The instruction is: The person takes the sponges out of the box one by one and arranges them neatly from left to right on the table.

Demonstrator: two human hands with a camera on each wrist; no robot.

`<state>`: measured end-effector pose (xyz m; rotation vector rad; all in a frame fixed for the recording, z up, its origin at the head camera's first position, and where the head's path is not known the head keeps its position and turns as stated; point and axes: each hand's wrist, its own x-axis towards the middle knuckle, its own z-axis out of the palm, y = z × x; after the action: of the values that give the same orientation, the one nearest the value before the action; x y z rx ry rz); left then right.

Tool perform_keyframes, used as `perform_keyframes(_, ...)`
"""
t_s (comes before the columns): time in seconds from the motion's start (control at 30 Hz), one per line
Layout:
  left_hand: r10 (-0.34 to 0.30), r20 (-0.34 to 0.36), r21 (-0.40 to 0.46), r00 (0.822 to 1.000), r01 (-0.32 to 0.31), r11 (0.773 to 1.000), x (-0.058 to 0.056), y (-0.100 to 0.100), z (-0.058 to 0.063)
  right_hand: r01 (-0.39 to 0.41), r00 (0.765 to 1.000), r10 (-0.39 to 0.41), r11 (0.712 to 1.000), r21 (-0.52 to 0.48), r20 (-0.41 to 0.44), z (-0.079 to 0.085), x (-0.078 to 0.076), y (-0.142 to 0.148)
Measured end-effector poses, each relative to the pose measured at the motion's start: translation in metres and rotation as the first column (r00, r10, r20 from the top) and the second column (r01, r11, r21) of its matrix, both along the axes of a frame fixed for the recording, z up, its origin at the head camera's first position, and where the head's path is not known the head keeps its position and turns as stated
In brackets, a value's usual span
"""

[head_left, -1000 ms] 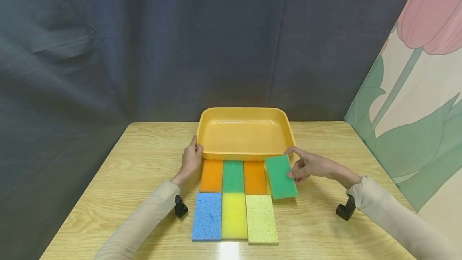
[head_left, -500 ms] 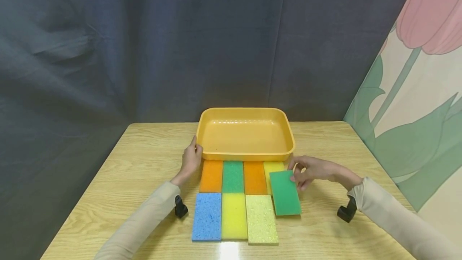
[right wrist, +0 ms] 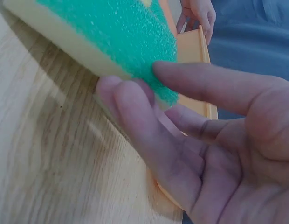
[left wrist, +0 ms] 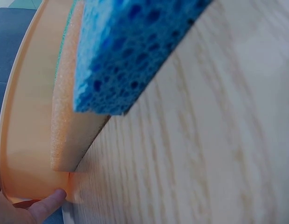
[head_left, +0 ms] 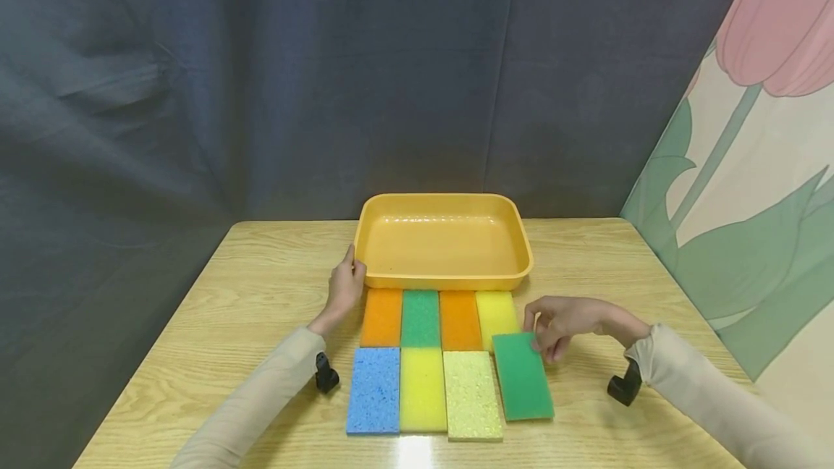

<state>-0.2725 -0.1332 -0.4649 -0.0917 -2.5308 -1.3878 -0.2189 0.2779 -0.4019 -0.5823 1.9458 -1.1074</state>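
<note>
My right hand [head_left: 563, 324] pinches the far right corner of a green-topped scrub sponge [head_left: 523, 376], beside the speckled yellow sponge [head_left: 473, 396]. Seen from the right wrist, its rough green scouring layer [right wrist: 112, 32] lies over pale foam, with the thumb on top and fingers beneath. My left hand [head_left: 345, 286] grips the left rim of a yellow plastic tray [head_left: 443, 282]; the left wrist view has a fingertip against the tray wall [left wrist: 28, 154]. Nearest that hand is an orange sponge [head_left: 381, 318].
In front of the tray, the back row continues with a green sponge [head_left: 420, 318], a second orange sponge [head_left: 460, 320] and a yellow one [head_left: 497, 319]. Nearer lie a blue sponge [head_left: 374, 391] and a plain yellow sponge [head_left: 423, 389]. A dark curtain [head_left: 404, 78] hangs behind the wooden table [head_left: 274, 266].
My right hand has brought the green scrub sponge nearer to me, down to the right of the speckled yellow one, uncovering the yellow sponge in the back row. The left hand stays on the tray.
</note>
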Motion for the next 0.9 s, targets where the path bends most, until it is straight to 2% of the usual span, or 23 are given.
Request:
perform_keyframes(0.2,-0.007,0.009,0.021,1.000,0.007,1.000,0.001,-0.001,0.000,-0.029,1.000,0.029,0.999,0.021,0.008,-0.005,0.003,-0.003)
perform_keyframes(0.47,-0.005,0.003,0.005,1.000,0.005,1.000,0.000,0.000,0.000,-0.034,0.999,0.034,0.999,0.008,0.011,-0.014,0.008,-0.005)
perform_keyframes(0.9,-0.002,-0.008,-0.005,1.000,0.002,1.000,-0.002,-0.001,-0.002,-0.060,0.998,0.060,0.997,0.044,-0.004,-0.014,0.008,-0.008)
